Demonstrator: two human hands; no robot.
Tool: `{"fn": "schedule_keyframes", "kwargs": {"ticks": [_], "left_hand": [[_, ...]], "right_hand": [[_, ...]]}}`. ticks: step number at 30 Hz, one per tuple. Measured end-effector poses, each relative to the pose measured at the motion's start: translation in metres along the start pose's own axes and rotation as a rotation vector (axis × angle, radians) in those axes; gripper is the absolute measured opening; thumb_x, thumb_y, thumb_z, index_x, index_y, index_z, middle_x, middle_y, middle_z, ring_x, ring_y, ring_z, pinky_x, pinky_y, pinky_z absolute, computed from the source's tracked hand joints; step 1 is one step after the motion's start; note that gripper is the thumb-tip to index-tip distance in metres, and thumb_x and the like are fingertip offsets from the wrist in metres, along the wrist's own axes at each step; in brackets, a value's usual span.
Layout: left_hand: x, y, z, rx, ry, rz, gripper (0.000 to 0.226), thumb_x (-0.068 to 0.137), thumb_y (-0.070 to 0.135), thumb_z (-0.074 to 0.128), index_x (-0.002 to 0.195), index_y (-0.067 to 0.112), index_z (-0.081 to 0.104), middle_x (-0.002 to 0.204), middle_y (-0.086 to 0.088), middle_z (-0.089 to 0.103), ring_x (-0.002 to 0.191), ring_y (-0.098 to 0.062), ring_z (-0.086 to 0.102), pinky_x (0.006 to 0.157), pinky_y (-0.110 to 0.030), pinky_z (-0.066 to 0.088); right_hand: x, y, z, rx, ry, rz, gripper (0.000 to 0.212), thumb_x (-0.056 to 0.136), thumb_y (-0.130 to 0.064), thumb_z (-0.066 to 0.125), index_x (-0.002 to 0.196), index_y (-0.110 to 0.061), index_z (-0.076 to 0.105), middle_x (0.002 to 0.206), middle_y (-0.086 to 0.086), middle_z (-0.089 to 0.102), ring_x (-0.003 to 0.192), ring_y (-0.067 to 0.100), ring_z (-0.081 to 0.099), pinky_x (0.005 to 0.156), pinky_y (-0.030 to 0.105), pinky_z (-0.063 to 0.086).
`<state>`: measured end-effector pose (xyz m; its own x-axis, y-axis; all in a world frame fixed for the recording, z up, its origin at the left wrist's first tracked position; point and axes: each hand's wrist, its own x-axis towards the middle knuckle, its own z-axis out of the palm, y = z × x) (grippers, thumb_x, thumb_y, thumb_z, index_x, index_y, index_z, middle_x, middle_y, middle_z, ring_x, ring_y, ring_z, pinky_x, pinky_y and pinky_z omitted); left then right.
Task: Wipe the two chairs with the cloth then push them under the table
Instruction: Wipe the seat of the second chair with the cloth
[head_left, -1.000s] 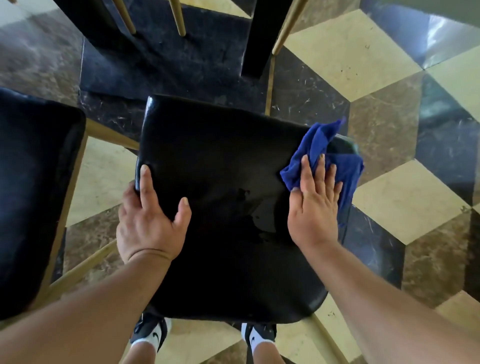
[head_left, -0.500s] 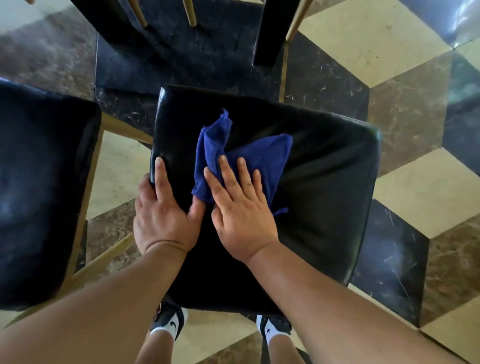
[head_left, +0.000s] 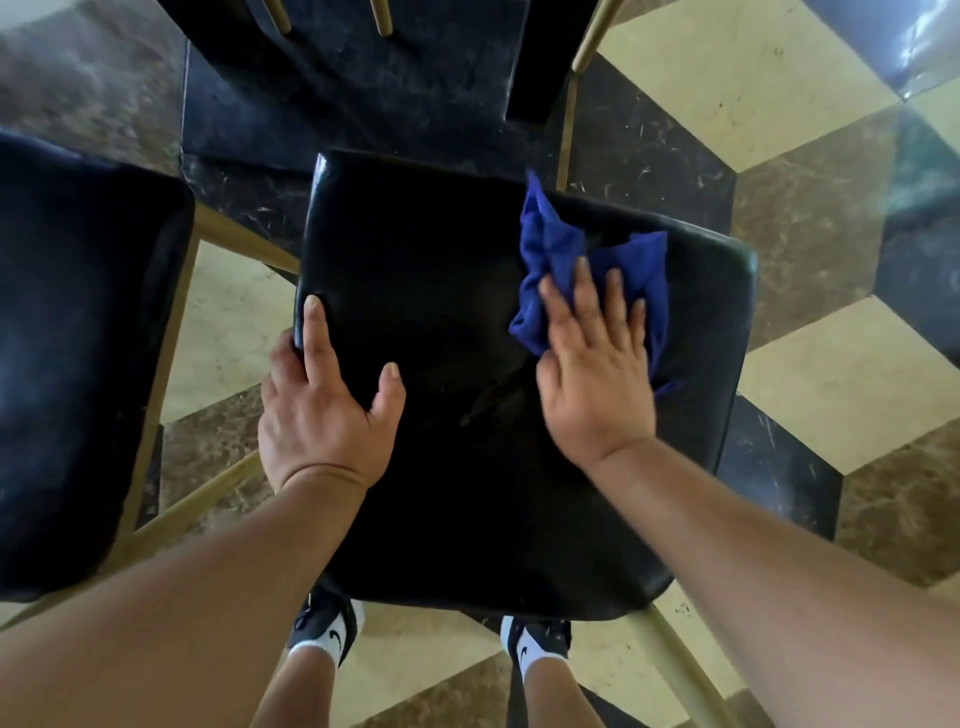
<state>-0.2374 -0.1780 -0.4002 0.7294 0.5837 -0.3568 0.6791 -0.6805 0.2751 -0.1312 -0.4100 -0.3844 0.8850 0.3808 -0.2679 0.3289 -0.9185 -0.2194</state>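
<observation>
Right hand: your right hand (head_left: 597, 374) lies flat on the blue cloth (head_left: 566, 260), fingers (head_left: 584, 291) spread and extended rather than curled, so the palm presses the fabric onto the seat instead of gripping it. That suits wiping: broad contact, even pressure.
Cloth: bunched, on the far right part of the seat, its far edge rucked up near the seat's far rim.
Left hand: your left hand (head_left: 324, 410) sits on the near left edge of the same seat, thumb and forefinger on top, the other fingers apparently wrapped over the side. It holds no cloth; it looks placed to brace the chair against the wiping push.
Chair being wiped: the black padded seat (head_left: 467, 467) is directly in front of you, clear of the table, so the whole top is reachable.
Second chair: another black seat (head_left: 78, 364) stands just left, apart from the first, neither hand on it.
Table: a dark leg (head_left: 530, 62) shows at the far side; both chairs look not yet pushed in.
Stage, judged: wiping the first seat; the second chair and both pushes seem to remain.
</observation>
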Motion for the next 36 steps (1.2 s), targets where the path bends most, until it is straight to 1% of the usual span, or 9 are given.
{"fn": "schedule_keyframes", "kwargs": {"ticks": [4, 7, 11, 15, 20, 25, 29, 32, 36], "left_hand": [[0.001, 0.0, 0.002, -0.019, 0.011, 0.021, 0.084, 0.099, 0.069, 0.036, 0.169, 0.033, 0.005, 0.16, -0.022, 0.036, 0.131, -0.048, 0.047, 0.094, -0.065, 0.051], [0.001, -0.001, 0.002, -0.03, 0.012, 0.033, 0.076, 0.104, 0.064, 0.031, 0.169, 0.032, 0.007, 0.161, -0.021, 0.036, 0.129, -0.049, 0.048, 0.091, -0.064, 0.05], [0.001, 0.001, 0.001, -0.023, 0.008, 0.027, 0.075, 0.105, 0.062, 0.03, 0.169, 0.031, 0.007, 0.162, -0.022, 0.035, 0.13, -0.05, 0.049, 0.09, -0.065, 0.051], [0.0, 0.002, -0.002, -0.024, -0.004, 0.031, 0.075, 0.105, 0.063, 0.029, 0.169, 0.032, 0.006, 0.162, -0.022, 0.034, 0.13, -0.051, 0.049, 0.092, -0.066, 0.05], [-0.002, 0.004, -0.004, -0.025, 0.001, 0.031, 0.076, 0.104, 0.066, 0.026, 0.169, 0.036, 0.002, 0.164, -0.021, 0.033, 0.132, -0.05, 0.049, 0.095, -0.067, 0.048], [-0.002, 0.003, -0.002, -0.01, 0.016, 0.015, 0.075, 0.104, 0.066, 0.026, 0.169, 0.038, 0.002, 0.164, -0.021, 0.034, 0.132, -0.049, 0.049, 0.094, -0.067, 0.049], [-0.001, 0.003, 0.0, -0.008, 0.024, 0.011, 0.075, 0.103, 0.065, 0.03, 0.169, 0.037, 0.004, 0.163, -0.02, 0.035, 0.13, -0.05, 0.05, 0.094, -0.067, 0.048], [-0.001, 0.003, 0.002, -0.006, 0.033, 0.014, 0.075, 0.104, 0.065, 0.031, 0.169, 0.037, 0.005, 0.163, -0.02, 0.035, 0.131, -0.049, 0.049, 0.092, -0.068, 0.049], [-0.001, 0.004, 0.003, 0.003, 0.037, 0.02, 0.074, 0.104, 0.065, 0.03, 0.168, 0.039, 0.003, 0.163, -0.019, 0.034, 0.132, -0.051, 0.049, 0.092, -0.07, 0.049]], "right_hand": [[-0.06, -0.039, 0.023, -0.047, -0.166, -0.419, 0.076, 0.091, -0.038, 0.046, 0.164, -0.027, 0.03, 0.174, 0.005, 0.021, 0.159, 0.04, 0.014, 0.128, 0.057, 0.001], [-0.112, -0.034, 0.03, -0.117, -0.355, -0.8, 0.073, 0.098, -0.043, 0.046, 0.166, -0.029, 0.023, 0.176, 0.0, 0.011, 0.162, 0.034, -0.001, 0.129, 0.052, -0.008], [-0.099, -0.008, 0.02, -0.097, -0.463, -1.027, 0.068, 0.102, -0.041, 0.054, 0.165, -0.032, 0.029, 0.176, -0.004, 0.017, 0.163, 0.024, 0.0, 0.129, 0.041, -0.015], [-0.02, 0.017, -0.003, -0.144, -0.354, -0.89, 0.067, 0.089, -0.029, 0.064, 0.155, -0.024, 0.051, 0.168, 0.005, 0.037, 0.154, 0.031, 0.036, 0.129, 0.046, 0.014], [0.057, 0.05, -0.036, -0.14, -0.212, -0.525, 0.066, 0.099, -0.037, 0.034, 0.165, -0.028, 0.032, 0.175, 0.002, 0.019, 0.162, 0.027, 0.014, 0.131, 0.043, 0.005], [0.03, 0.017, -0.016, -0.078, -0.051, -0.304, 0.068, 0.098, -0.036, 0.036, 0.165, -0.029, 0.028, 0.176, 0.001, 0.018, 0.162, 0.032, 0.011, 0.131, 0.052, 0.005], [-0.055, -0.002, 0.009, -0.12, -0.224, -0.62, 0.074, 0.089, -0.038, 0.047, 0.162, -0.029, 0.037, 0.172, 0.004, 0.028, 0.158, 0.039, 0.017, 0.127, 0.057, 0.005], [-0.126, 0.012, 0.016, -0.151, -0.436, -0.968, 0.069, 0.101, -0.043, 0.048, 0.165, -0.032, 0.028, 0.175, -0.001, 0.018, 0.162, 0.033, 0.0, 0.129, 0.053, -0.01], [-0.11, 0.036, 0.01, -0.113, -0.625, -1.156, 0.063, 0.107, -0.035, 0.048, 0.166, -0.035, 0.025, 0.176, -0.007, 0.011, 0.162, 0.021, -0.008, 0.127, 0.042, -0.017]]}}
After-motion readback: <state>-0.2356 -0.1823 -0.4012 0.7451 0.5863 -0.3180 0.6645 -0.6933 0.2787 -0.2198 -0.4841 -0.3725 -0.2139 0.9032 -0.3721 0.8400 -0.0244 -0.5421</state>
